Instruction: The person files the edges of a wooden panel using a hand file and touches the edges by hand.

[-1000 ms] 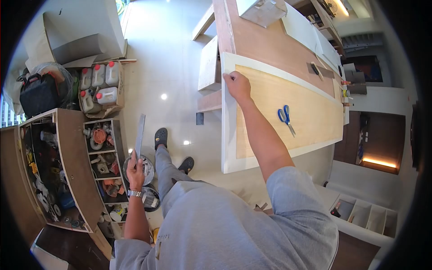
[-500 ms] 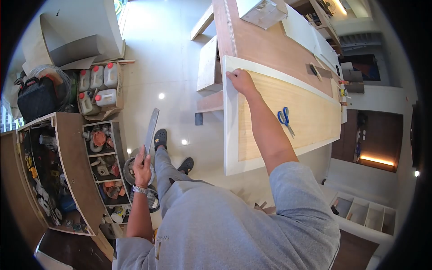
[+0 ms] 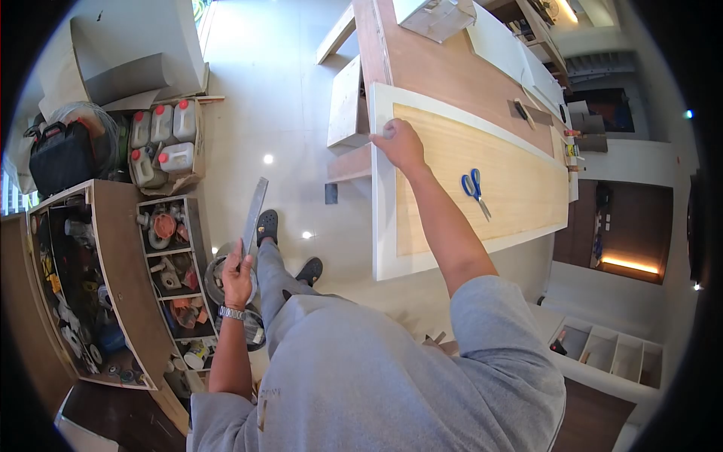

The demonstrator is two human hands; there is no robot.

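In my left hand (image 3: 237, 281) is a long, flat grey metal strip (image 3: 255, 211), gripped near its lower end and pointing up and away from me. My right hand (image 3: 401, 146) is closed at the left edge of a white-framed wooden panel (image 3: 482, 151), near its far corner. Its fingertips reach the outer edge of the white border; what lies under them is hidden. Scissors with blue handles (image 3: 472, 183) lie on the panel's wood face, to the right of my right forearm.
The panel rests on a wooden workbench (image 3: 429, 68) with a brush-like tool (image 3: 523, 113) on it. At left stand a box of plastic jugs (image 3: 163, 123), a black case (image 3: 62, 160), an open tool cabinet (image 3: 124, 271) and shelves of power tools (image 3: 173, 226).
My right hand has moved slightly nearer and to the left along the panel's border, its fingertips now at the outer edge. My left hand still holds the strip in almost the same place.
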